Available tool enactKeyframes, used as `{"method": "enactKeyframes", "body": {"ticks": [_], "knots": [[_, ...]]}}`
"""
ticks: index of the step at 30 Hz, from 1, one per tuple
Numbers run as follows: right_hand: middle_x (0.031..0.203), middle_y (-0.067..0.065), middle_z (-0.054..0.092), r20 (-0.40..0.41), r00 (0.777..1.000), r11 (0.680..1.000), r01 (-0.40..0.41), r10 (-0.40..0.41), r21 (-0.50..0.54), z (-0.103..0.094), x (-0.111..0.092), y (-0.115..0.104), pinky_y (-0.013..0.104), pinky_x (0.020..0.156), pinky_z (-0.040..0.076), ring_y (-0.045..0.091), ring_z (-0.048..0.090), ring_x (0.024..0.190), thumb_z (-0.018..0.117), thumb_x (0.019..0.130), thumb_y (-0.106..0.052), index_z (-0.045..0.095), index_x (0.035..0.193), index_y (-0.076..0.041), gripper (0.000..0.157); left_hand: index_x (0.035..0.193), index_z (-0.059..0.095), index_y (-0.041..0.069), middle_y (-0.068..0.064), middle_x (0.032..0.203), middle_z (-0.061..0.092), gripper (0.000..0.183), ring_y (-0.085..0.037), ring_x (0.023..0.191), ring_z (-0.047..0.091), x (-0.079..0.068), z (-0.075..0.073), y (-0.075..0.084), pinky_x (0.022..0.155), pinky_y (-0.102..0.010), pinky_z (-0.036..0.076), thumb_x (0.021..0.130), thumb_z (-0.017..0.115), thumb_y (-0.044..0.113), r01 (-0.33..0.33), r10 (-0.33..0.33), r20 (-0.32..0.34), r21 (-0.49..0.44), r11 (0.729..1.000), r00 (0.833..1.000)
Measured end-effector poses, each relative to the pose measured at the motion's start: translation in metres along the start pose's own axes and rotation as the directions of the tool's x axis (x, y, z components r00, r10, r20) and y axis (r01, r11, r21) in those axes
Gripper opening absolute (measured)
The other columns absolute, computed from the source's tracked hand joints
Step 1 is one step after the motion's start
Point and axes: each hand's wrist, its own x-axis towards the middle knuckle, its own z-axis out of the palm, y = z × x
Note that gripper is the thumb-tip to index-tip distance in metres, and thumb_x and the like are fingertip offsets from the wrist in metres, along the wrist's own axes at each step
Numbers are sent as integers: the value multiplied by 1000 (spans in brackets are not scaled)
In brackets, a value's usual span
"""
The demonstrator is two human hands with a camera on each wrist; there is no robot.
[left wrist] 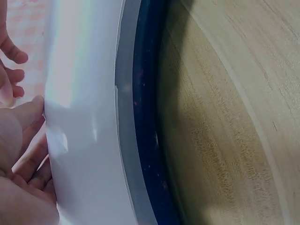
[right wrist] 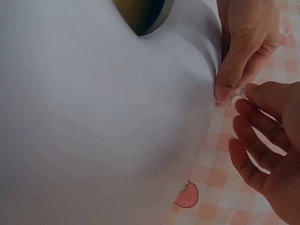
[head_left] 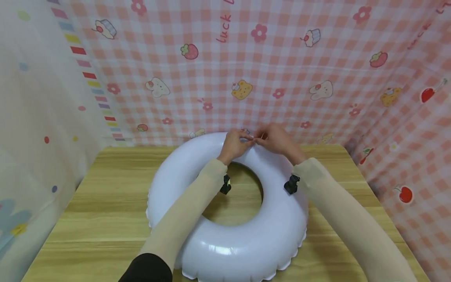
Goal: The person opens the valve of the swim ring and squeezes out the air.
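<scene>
A white inflated swim ring lies on the wooden table, its far side close to the patterned cloth. My left hand is at the ring's far edge; its thumb and fingers pinch the ring around the base of a small clear plastic air valve. Opposite it, my right hand pinches the valve's clear end between thumb and index finger, the other fingers loosely bent. In the left wrist view, the ring's outer wall hides part of my left fingers. The valve is too small to make out in the head view.
The wooden table spreads on both sides of the ring. Pink checked cloth hangs behind and to the right, and a pale dotted cloth at the left. Small black devices sit at both wrists.
</scene>
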Motion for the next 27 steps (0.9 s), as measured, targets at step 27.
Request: {"method": "enactKeyframes", "body": {"ticks": [27], "knots": [[150, 17, 52, 118, 986, 989, -130, 121, 72, -27, -42, 10, 60, 103, 50, 41, 52, 135, 66, 100, -31, 55, 145, -13, 49, 160, 35, 15, -9, 166, 36, 73, -29, 154, 33, -17, -82, 12, 126, -47, 30, 101, 61, 48, -90, 48, 248, 162, 983, 968]]}}
